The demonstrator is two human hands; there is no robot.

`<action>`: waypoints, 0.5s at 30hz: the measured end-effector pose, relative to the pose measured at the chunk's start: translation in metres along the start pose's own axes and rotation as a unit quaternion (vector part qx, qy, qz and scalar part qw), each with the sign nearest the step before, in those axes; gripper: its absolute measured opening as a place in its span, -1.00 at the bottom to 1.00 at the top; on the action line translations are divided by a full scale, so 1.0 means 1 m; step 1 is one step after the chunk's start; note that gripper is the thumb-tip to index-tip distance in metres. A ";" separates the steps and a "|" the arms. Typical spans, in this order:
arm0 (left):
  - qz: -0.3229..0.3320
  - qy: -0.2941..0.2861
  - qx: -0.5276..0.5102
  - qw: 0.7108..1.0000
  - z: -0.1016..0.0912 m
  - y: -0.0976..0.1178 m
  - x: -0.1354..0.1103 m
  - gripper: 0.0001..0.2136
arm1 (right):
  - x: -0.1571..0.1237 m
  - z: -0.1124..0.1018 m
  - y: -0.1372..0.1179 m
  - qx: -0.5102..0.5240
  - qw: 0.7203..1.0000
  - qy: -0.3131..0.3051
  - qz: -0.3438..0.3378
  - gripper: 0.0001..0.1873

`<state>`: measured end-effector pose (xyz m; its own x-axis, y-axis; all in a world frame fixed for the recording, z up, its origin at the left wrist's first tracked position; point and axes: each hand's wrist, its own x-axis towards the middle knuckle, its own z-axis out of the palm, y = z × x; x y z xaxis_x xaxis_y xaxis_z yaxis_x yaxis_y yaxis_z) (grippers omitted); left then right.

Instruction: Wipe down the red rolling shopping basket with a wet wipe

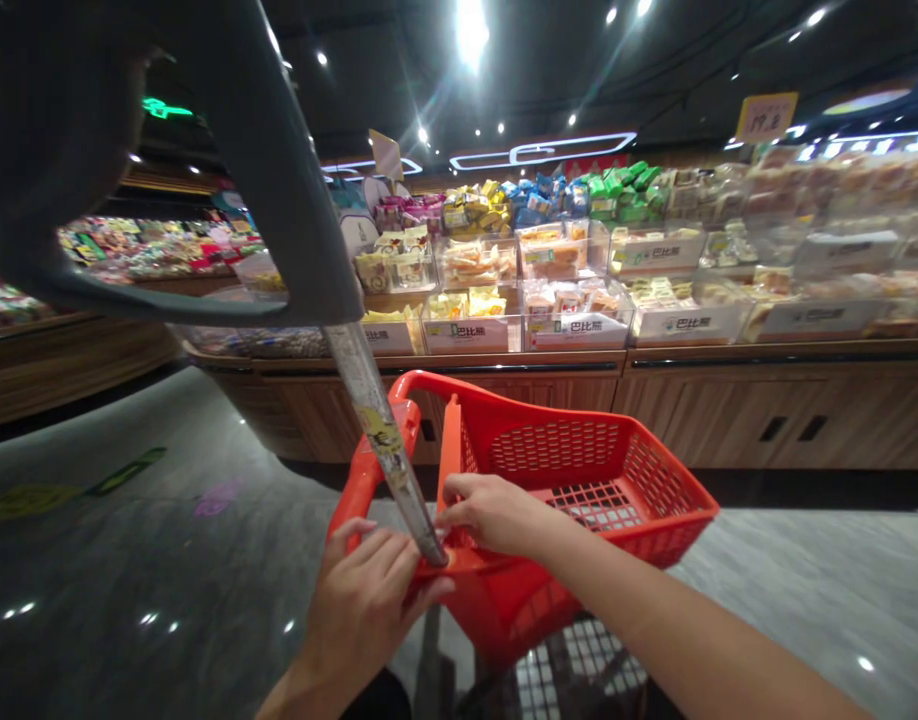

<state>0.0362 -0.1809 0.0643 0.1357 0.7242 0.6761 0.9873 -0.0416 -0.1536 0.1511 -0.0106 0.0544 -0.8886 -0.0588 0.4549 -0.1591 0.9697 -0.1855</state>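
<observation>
A red plastic shopping cart (556, 425) stands before me, its basket pointing right. From the near end of its handle (358, 475) rises a scuffed metal pole (384, 440) with a worn yellow sticker. My left hand (373, 585) is closed over the corner of the handle, left of the pole's foot, thumb on the near side. Just right of the pole, my right hand (496, 515) is pinched at the cart's rim; whatever lies between its fingertips is hidden. A large dark grey plastic frame (279, 150) tops the pole, close to the camera.
Beyond the cart runs a wooden display counter (691, 400) with clear bins of packaged snacks (571, 300). Colourful packets (549, 195) are heaped behind. A price sign (766, 117) stands at upper right. Another display (69, 350) is at left, across the shiny grey floor (166, 560).
</observation>
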 end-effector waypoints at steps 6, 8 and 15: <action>0.004 0.003 -0.011 1.000 -0.002 -0.013 0.000 -0.82 | 0.010 0.005 -0.001 -0.002 1.000 -0.011 -0.008 -0.82; -0.002 0.001 -0.012 1.000 -0.004 -0.013 0.000 -0.80 | 0.011 0.007 -0.006 0.039 0.998 -0.030 -0.027 -0.82; -0.007 -0.011 -0.009 1.000 -0.007 -0.010 0.000 -0.76 | 0.028 -0.002 0.013 0.033 0.990 0.031 0.135 -0.86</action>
<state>0.0274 -0.1853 0.0711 0.1200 0.7402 0.6616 0.9905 -0.0439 -0.1305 0.1254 0.0008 0.0668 -0.8746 0.2174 0.4333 0.0513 0.9303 -0.3631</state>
